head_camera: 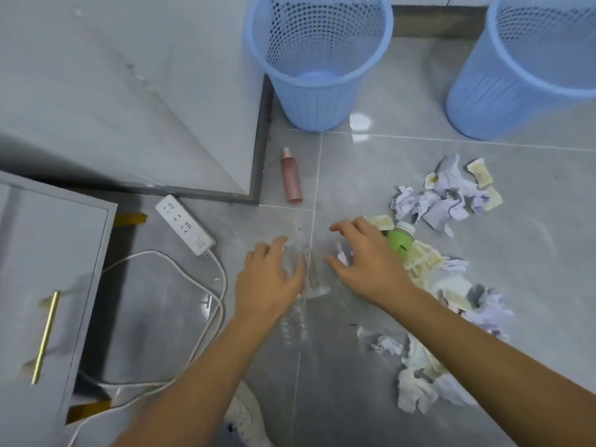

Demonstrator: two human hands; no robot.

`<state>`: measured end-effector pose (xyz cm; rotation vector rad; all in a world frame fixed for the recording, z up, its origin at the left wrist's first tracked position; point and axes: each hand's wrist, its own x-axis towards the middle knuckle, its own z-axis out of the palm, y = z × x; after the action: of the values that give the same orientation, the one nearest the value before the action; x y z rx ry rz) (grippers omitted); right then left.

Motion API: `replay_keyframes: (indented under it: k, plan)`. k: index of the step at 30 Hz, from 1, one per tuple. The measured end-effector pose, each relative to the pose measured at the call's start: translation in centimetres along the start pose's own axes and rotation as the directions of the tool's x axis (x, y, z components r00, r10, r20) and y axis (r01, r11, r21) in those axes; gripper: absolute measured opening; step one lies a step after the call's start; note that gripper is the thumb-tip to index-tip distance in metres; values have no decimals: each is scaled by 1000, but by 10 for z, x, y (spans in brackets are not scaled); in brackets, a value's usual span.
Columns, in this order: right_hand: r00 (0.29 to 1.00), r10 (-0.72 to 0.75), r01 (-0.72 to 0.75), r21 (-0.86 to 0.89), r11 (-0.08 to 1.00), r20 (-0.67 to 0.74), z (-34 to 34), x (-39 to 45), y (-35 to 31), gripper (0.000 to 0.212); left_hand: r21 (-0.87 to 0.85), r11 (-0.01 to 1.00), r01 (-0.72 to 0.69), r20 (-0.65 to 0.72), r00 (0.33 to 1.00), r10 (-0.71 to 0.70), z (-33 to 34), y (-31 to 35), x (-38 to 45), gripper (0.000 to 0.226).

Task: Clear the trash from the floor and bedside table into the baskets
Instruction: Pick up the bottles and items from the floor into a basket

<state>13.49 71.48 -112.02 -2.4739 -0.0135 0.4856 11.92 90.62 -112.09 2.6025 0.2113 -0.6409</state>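
Observation:
A clear plastic bottle point(309, 283) lies on the grey floor tiles between my hands. My left hand point(267, 282) hovers over its left side with fingers spread; whether it touches the bottle is unclear. My right hand point(364, 262) reaches, fingers spread, above a small crumpled paper point(342, 255) and partly covers a green bottle with a white cap point(400, 245). A pink bottle point(292, 179) lies farther off near the bed corner. Crumpled paper and wrappers point(448, 198) are heaped at the right, with more paper point(419, 382) lower down. Two blue baskets point(319, 91) point(516, 101) stand at the back.
A white power strip point(185, 224) and its looping cable point(180, 262) lie on the floor at the left. The grey bedside table with a gold handle point(46, 337) stands at the lower left, and the bed base point(129, 91) fills the upper left.

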Motion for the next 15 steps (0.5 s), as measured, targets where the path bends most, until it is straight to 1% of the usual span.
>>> replay_keyframes:
  k: [4,6,9,11,12,15]
  plan:
    - [999,13,-15,43,999,41,27,23,3,55,-23,993,120,-18,993,-120,22,-16,14,61]
    - [995,68,-72,57,996,67,38,38,5,57,-39,980,194,-2,981,-194,32,-24,23,66]
    - [963,169,-177,20,984,210,59,47,5,63,-95,949,302,77,952,-295,54,-34,36,67]
    - [923,220,-241,28,970,317,79,44,6,64,-146,934,326,114,943,-312,67,-38,42,69]
    - [912,236,-264,41,964,335,87,42,8,61,-173,930,325,131,943,-305,70,-40,44,70]
    - [922,247,-276,58,959,299,92,37,8,56,-235,913,335,152,940,-305,67,-40,47,65]
